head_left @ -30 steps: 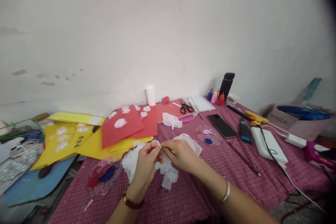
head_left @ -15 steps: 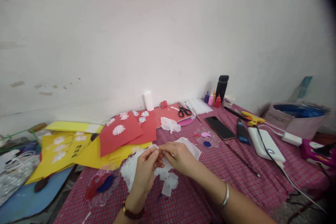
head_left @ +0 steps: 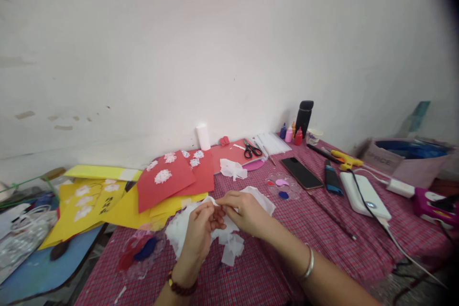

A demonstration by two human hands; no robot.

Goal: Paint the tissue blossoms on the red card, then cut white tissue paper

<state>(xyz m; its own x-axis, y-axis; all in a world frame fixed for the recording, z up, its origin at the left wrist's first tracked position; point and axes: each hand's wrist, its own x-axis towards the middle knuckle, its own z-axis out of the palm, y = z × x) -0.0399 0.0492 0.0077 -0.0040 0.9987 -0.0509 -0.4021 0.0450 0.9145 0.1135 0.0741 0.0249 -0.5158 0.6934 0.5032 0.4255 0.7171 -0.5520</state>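
Note:
My left hand (head_left: 199,229) and my right hand (head_left: 244,211) meet at the front middle of the table, fingertips pinched together. Between them is a small piece of white tissue paper (head_left: 209,199), mostly hidden by the fingers. Below and around the hands lie a heap of white tissue paper (head_left: 176,230) and some cut tissue squares (head_left: 232,248). Another tissue sheet (head_left: 258,199) spreads out behind my right hand. Farther back, a crumpled tissue piece (head_left: 233,169) rests near the edge of a red sheet.
Red cards with white blossoms (head_left: 168,181) overlap yellow paper (head_left: 125,210) at left. Paint palettes (head_left: 283,187) lie on the checked cloth. Black scissors (head_left: 252,149), a phone (head_left: 301,172), a brush (head_left: 332,215), a yellow glue gun (head_left: 346,159) and a white power bank (head_left: 364,196) lie to the right.
Both hands stay almost in place, with only slight finger movement at the tissue paper. The whole view has shifted very slightly.

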